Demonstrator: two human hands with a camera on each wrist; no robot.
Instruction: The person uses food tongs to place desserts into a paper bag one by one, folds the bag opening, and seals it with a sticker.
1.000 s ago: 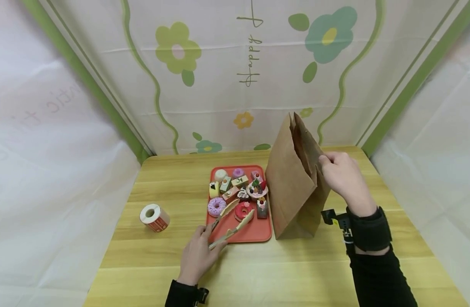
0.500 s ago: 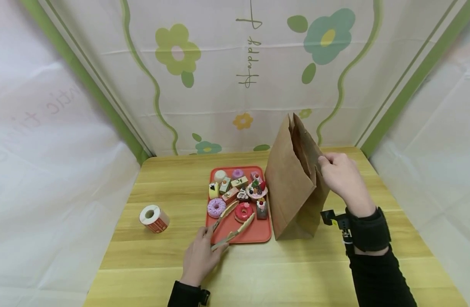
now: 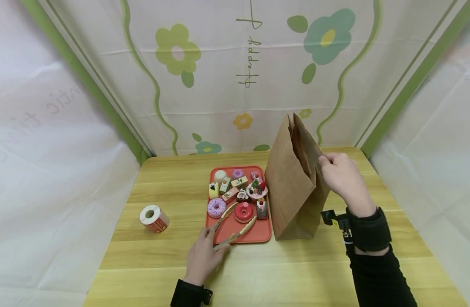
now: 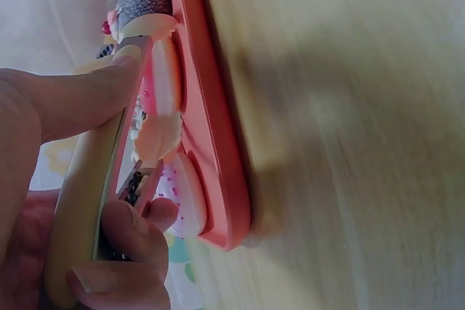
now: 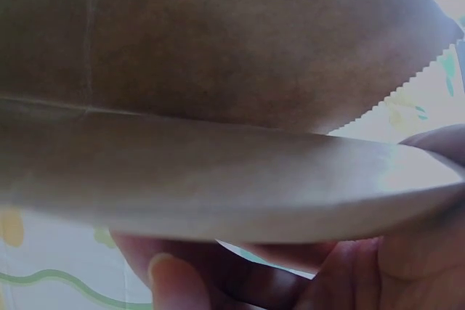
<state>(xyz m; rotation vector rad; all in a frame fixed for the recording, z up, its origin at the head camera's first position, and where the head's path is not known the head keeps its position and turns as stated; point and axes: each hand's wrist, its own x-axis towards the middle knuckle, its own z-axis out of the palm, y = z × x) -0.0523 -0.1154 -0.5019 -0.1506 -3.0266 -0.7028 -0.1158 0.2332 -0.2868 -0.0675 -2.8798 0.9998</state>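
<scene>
In the head view my left hand (image 3: 203, 256) grips a pair of tongs (image 3: 239, 235), whose spread arms reach over the red tray (image 3: 263, 235). The tong tips lie on either side of a red donut (image 3: 243, 212). Seen from the left wrist, thumb and fingers curl round the tong handle (image 4: 91, 179). A purple sprinkled donut (image 3: 216, 207) sits left of the tongs, and a dark cake slice (image 3: 262, 211) to the right. My right hand (image 3: 342, 175) pinches the top edge of a standing brown paper bag (image 3: 290, 183). In the right wrist view the bag's paper (image 5: 218, 49) hides part of that hand.
Several small cakes fill the back of the tray, among them a fruit tart (image 3: 254, 192) and a white round one (image 3: 220, 175). A roll of labels (image 3: 154, 218) stands on the wooden table (image 3: 173, 179) at the left. A flowered curtain (image 3: 212, 98) hangs behind.
My left hand and the tongs have shifted slightly toward the right and nearer to me, so the tips now flank the red donut. The right hand and the bag stay in place.
</scene>
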